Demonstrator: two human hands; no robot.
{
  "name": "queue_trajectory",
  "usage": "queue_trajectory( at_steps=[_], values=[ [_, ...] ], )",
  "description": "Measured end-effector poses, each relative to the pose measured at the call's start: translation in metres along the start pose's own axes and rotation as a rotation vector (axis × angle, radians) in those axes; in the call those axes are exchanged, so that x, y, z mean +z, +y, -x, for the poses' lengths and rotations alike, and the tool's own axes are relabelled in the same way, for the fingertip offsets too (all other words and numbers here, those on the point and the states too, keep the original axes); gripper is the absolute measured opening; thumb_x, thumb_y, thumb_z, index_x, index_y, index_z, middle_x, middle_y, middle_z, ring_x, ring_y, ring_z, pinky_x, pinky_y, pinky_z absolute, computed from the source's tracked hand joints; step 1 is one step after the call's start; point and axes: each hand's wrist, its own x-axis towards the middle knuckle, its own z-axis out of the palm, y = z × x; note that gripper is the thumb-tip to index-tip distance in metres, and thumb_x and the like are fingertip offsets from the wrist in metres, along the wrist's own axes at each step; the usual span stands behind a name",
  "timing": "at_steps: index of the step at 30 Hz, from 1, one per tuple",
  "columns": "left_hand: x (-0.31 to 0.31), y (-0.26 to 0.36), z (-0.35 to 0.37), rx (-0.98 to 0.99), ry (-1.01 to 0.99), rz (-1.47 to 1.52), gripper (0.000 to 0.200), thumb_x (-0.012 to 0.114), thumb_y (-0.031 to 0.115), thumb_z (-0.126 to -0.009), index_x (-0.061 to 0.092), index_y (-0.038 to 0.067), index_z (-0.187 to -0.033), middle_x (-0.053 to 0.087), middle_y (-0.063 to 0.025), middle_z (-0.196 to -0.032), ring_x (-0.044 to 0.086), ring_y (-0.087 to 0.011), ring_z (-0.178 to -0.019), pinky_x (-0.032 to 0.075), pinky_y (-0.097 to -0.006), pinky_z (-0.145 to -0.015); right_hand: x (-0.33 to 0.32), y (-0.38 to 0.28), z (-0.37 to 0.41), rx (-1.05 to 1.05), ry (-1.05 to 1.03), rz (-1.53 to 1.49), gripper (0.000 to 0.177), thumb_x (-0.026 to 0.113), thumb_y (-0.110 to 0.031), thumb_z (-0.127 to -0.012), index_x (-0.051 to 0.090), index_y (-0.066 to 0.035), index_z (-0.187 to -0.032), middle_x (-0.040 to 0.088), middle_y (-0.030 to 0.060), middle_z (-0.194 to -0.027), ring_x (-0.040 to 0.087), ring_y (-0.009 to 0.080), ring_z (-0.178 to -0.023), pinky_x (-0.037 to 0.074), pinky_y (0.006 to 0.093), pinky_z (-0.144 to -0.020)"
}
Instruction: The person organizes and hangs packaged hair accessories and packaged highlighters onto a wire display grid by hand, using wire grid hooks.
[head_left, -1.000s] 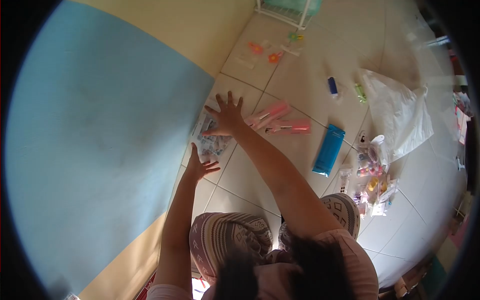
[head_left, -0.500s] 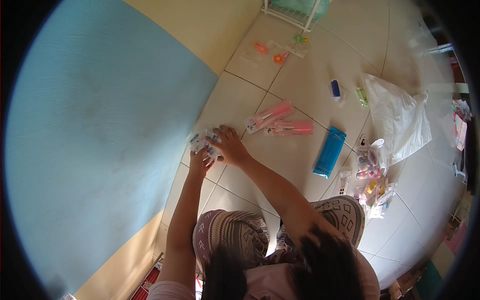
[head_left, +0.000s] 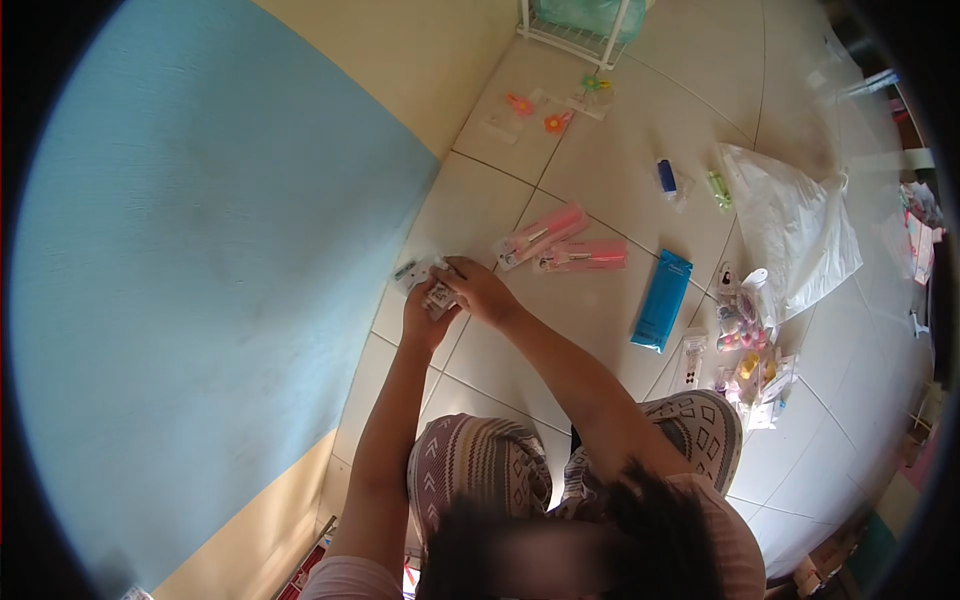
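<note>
A bundle of small flat clear plastic packets (head_left: 428, 284) sits pinched between the two hands, over the pale tiled floor (head_left: 480, 200) close to the foot of the wall. The packets are thin and glossy, whitish with bluish-grey patches and some dark print on the face nearest the left hand (head_left: 422, 322). They are bunched together, overlapping and crumpled rather than lying flat. One pale corner sticks out to the side, away from the right hand (head_left: 482, 291), whose fingers cover the bundle's top edge. Their contents are too small to make out. Whether the bundle touches the floor cannot be told.
</note>
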Motion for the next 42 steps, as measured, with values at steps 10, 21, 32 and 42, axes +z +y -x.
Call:
queue_trajectory(
  at_steps=[10, 21, 32, 42],
  values=[
    [-0.035, -0.018, -0.020, -0.005, -0.028, 0.052, 0.030, 0.051, 0.018, -0.083, 0.052, 0.009, -0.112, 0.059, -0.0070, -0.104, 0.057, -0.0223, -0.097, 0.045, -0.0417, -0.083, -0.003, -0.008, 0.011, 0.215, -0.081, -0.311, 0.056, 0.058, -0.030, -0.083, 0.042, -0.005, -0.131, 0.034, 0.0191, -0.137, 0.028, 0.0349, -0.128, 0.022, 0.0431, -0.106],
    [-0.013, -0.027, 0.001, 0.071, -0.008, -0.042, 0.033, 0.053, 0.018, -0.086, 0.049, 0.010, -0.118, 0.059, -0.0056, -0.109, 0.056, -0.0199, -0.103, 0.045, -0.0389, -0.086, 0.018, 0.003, 0.015, 0.459, 0.075, -0.354, 0.061, 0.056, -0.002, -0.082, 0.030, -0.005, -0.137, 0.032, 0.0203, -0.137, 0.030, 0.0322, -0.129, 0.029, 0.0369, -0.104],
    [0.020, -0.012, 0.030, 0.054, -0.205, -0.226, 0.053, 0.048, -0.005, -0.082, 0.035, 0.007, -0.133, 0.048, -0.0119, -0.126, 0.051, -0.0262, -0.112, 0.047, -0.0406, -0.090, -0.032, -0.031, 0.011, 0.707, 0.269, -0.620, 0.042, 0.057, -0.009, -0.085, 0.045, -0.003, -0.125, 0.054, 0.0156, -0.118, 0.056, 0.0247, -0.103, 0.046, 0.0307, -0.086],
    [0.166, 0.033, 0.152, -0.003, -0.324, -0.253, 0.051, 0.051, -0.002, -0.081, 0.040, 0.006, -0.130, 0.052, -0.0112, -0.121, 0.052, -0.0231, -0.110, 0.046, -0.0396, -0.090, -0.257, -0.132, -0.023, 0.905, 0.181, -0.669, 0.032, 0.061, -0.030, -0.084, 0.061, -0.004, -0.104, 0.063, 0.0071, -0.097, 0.062, 0.0198, -0.087, 0.049, 0.0287, -0.074]
  ],
)
